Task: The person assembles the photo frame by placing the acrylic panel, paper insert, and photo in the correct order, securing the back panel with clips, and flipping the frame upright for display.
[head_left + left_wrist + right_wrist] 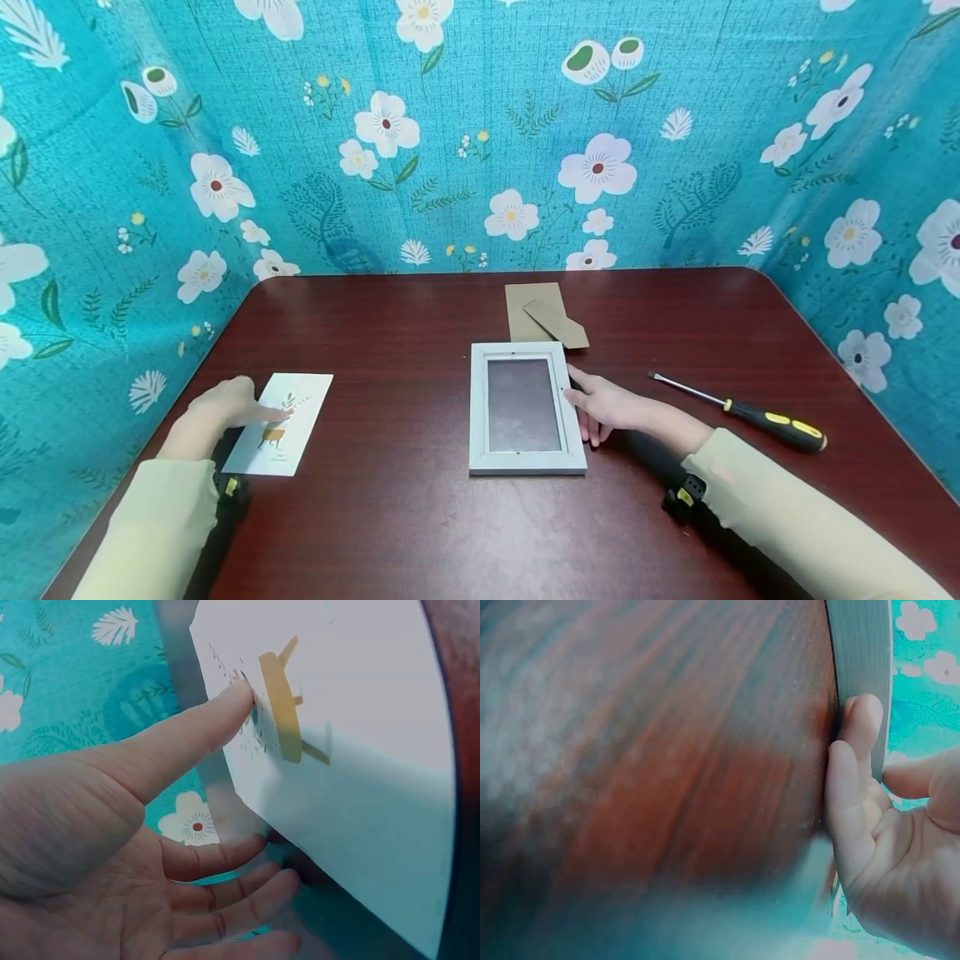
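On the left, a white card [288,417] printed with a plant and an orange-brown legged pot lies on the table. My left hand [227,404] is at its left edge, with the straight thumb [217,716] resting on the print and the loosely bent fingers beside and partly below the card's edge. A pale grey picture frame [480,408] with a dark, glossy pane lies near the table's middle. My right hand [606,406] grips its right side, thumb at the upper edge and fingers along the side wall [862,652].
Behind the frame lie a brown backing board [528,300] and a folded brown piece [558,323] on it. A black and yellow screwdriver [776,425] lies to the right. Blue floral cloth [465,167] surrounds the dark red table [390,517].
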Motion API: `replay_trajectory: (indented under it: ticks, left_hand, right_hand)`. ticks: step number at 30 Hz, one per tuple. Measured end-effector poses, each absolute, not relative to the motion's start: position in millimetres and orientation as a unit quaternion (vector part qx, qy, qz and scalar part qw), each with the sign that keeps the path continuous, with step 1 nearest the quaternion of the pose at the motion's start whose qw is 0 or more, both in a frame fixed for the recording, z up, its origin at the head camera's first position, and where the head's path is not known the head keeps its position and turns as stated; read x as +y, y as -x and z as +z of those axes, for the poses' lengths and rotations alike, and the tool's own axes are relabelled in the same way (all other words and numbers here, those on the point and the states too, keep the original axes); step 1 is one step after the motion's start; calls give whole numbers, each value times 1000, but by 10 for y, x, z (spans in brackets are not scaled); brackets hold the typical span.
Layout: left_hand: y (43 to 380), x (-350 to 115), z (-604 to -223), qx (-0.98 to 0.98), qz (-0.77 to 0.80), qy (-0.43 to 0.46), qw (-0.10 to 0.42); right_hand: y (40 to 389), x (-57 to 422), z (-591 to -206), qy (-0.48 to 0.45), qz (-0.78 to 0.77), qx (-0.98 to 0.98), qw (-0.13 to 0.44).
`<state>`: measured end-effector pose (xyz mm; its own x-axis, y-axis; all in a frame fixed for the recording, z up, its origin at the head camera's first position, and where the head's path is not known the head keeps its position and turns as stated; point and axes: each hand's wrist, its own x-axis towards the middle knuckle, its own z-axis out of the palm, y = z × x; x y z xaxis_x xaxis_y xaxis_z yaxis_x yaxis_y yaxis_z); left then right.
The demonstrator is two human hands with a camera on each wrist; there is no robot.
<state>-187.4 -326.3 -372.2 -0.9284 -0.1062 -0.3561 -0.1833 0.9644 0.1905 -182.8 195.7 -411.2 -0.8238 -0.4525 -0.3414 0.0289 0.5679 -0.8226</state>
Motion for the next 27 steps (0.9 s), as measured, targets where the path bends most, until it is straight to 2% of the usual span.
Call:
replay_trajectory:
  ticks: [19,27]
  left_hand:
    - [1879,-3245,-3705,958,171,102,204]
    - [1855,-3250,-3726,960,169,110,196]
  right_hand:
    - [1836,1964,-4135,131,-451,842,266]
    - [1824,1960,-4126,130,-453,840,267]
